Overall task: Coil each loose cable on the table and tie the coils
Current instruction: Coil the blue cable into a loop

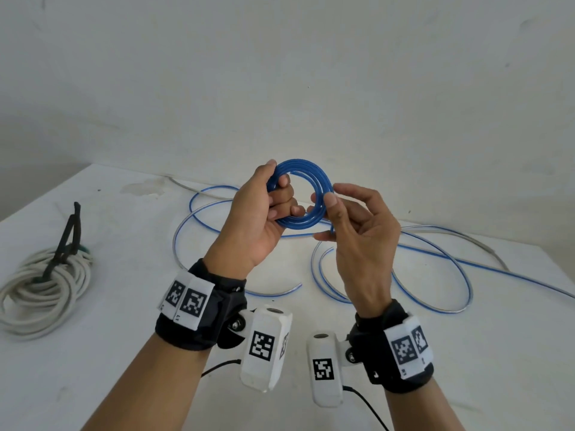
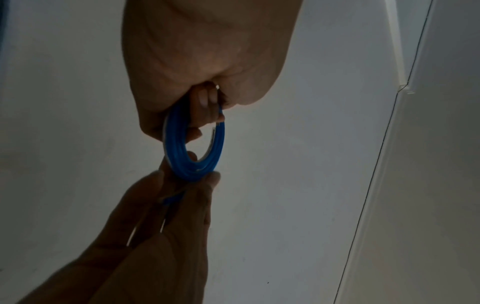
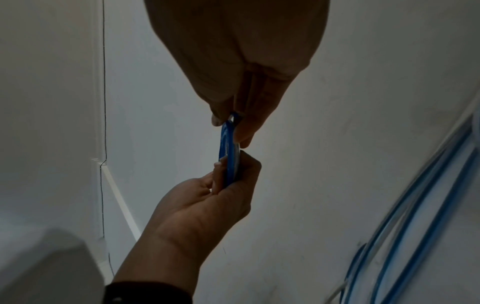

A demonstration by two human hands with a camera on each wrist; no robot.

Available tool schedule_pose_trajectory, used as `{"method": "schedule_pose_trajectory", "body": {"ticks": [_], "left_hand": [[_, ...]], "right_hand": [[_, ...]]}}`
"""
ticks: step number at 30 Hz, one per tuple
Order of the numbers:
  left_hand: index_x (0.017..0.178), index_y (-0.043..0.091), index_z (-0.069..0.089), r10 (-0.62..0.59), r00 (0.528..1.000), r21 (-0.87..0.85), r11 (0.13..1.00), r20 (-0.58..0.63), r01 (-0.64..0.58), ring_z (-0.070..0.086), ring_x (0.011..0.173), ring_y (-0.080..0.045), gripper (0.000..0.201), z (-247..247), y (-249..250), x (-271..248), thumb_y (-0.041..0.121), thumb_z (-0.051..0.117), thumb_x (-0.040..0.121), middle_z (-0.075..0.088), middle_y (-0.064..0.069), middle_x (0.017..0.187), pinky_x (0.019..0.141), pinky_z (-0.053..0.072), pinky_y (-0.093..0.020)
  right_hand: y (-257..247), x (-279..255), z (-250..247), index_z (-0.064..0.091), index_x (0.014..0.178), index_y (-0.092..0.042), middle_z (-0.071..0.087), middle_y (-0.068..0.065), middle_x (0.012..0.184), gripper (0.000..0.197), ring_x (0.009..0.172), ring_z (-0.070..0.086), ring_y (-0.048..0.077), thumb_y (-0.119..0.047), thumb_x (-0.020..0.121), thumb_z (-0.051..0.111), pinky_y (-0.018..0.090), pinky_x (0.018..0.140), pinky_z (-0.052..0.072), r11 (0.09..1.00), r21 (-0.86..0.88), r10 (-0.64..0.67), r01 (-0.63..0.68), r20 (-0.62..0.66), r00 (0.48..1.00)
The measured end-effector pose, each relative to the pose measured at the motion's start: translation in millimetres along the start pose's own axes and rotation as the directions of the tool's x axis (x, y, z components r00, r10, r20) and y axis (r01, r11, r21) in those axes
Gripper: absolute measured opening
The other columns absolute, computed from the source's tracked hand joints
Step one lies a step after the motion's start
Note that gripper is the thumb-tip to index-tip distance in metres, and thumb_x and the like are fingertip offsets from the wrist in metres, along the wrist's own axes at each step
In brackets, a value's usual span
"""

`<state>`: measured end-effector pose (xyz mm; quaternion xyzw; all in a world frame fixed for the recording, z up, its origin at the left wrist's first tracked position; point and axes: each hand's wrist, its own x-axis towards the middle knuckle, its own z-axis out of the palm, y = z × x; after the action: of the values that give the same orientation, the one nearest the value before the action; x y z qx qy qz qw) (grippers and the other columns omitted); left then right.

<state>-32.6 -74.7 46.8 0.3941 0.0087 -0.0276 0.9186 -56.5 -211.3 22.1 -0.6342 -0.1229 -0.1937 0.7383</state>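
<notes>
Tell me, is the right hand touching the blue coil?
Touching. In the head view the right hand pinches the right side of the blue coil between thumb and fingertips; the left wrist view shows the same pinch.

A white bench with a pale stain near its far edge carries the things. At its left lies a coil of white cable, bound with a dark tie whose end stands up. Across the middle and right, loose blue cable sprawls in wide overlapping loops beside a grey cable.
</notes>
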Motion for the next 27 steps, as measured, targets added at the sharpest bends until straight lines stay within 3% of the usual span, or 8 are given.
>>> {"method": "schedule_pose_trajectory", "body": {"ticks": [5,9,11,13,17,22,24,27], "left_hand": [[0.074,0.013,0.047,0.024,0.999,-0.006,1.0,-0.025,-0.025,0.021,0.041,-0.01,0.039,1.4,-4.7,0.8,0.031,0.036,0.108,0.023,0.006,0.048,0.054,0.045,-0.024],[0.089,0.01,0.056,-0.001,0.997,0.061,0.998,-0.079,0.006,0.044,0.053,-0.014,0.028,-1.0,-6.8,2.7,0.029,0.042,0.104,0.045,0.0,0.059,0.066,0.051,-0.032],[0.098,0.009,0.064,0.006,0.997,0.184,0.983,-0.083,0.01,0.063,0.067,-0.019,0.033,-4.4,-3.9,3.4,0.037,0.047,0.104,0.065,-0.004,0.071,0.075,0.058,-0.038],[0.106,0.01,0.071,0.053,0.999,0.432,0.9,0.008,-0.051,0.072,0.083,-0.02,0.037,-11.0,2.6,3.9,0.042,0.053,0.102,0.074,-0.006,0.089,0.082,0.061,-0.041],[0.105,0.004,0.073,0.043,0.966,0.685,0.697,0.256,-0.212,0.072,0.08,-0.021,0.02,-25.9,14.6,-1.3,0.019,0.068,0.094,0.076,-0.01,0.086,0.079,0.062,-0.035],[0.101,0.002,0.076,-0.067,0.967,0.746,0.65,0.247,-0.145,0.075,0.083,-0.023,0.019,-34.7,15.5,-1.3,0.015,0.075,0.086,0.078,-0.014,0.087,0.082,0.063,-0.036],[0.099,0.002,0.076,-0.05,0.971,0.762,0.629,0.235,-0.152,0.074,0.083,-0.022,0.017,-36.0,13.3,-0.2,0.014,0.076,0.087,0.077,-0.016,0.087,0.083,0.063,-0.039],[0.098,0.003,0.077,0.003,0.976,0.761,0.625,0.219,-0.172,0.073,0.08,-0.023,0.016,-36.9,13.4,2.4,0.015,0.075,0.087,0.076,-0.016,0.085,0.083,0.063,-0.042]], "right_hand": [[5.5,-0.5,1.0,0.068,0.104,-0.018,0.078,0.01,0.098,0.015,0.091,0.076,0.025,-0.012,0.091,0.073,0.028,0.057,0.059,1.0,0.022,0.0,0.0,-0.027,1.0],[3.2,5.8,-6.9,0.073,0.101,-0.021,0.078,0.012,0.098,0.016,0.088,0.075,0.029,-0.009,0.09,0.074,0.025,0.057,0.056,0.999,0.008,-0.041,0.041,-0.037,0.998],[0.6,9.0,-12.2,0.074,0.103,-0.019,0.079,0.011,0.095,0.016,0.084,0.075,0.029,-0.008,0.091,0.072,0.025,0.059,0.056,0.998,-0.007,-0.057,0.057,-0.025,0.998],[-2.6,12.7,-18.5,0.075,0.105,-0.017,0.079,0.01,0.093,0.016,0.08,0.074,0.026,-0.009,0.092,0.071,0.025,0.06,0.056,0.999,-0.019,-0.045,0.045,0.013,0.999],[-6.5,19.4,-31.5,0.075,0.103,-0.019,0.079,0.007,0.09,0.018,0.079,0.074,0.025,-0.006,0.092,0.07,0.024,0.059,0.055,0.995,-0.101,0.009,0.009,0.173,0.985],[-5.6,20.8,-35.9,0.078,0.101,-0.019,0.076,0.005,0.08,0.017,0.075,0.071,0.029,-0.005,0.092,0.071,0.025,0.057,0.052,0.977,-0.207,0.0,0.049,0.229,0.973],[-2.8,19.4,-33.9,0.078,0.101,-0.021,0.077,0.006,0.083,0.017,0.078,0.071,0.032,-0.006,0.093,0.071,0.026,0.058,0.052,0.969,-0.243,0.009,0.048,0.228,0.974],[-2.7,19.1,-33.0,0.075,0.11,-0.023,0.078,-0.001,0.096,0.022,0.086,0.073,0.022,-0.008,0.099,0.064,0.023,0.061,0.054,0.961,-0.274,0.032,0.04,0.251,0.968]]}}
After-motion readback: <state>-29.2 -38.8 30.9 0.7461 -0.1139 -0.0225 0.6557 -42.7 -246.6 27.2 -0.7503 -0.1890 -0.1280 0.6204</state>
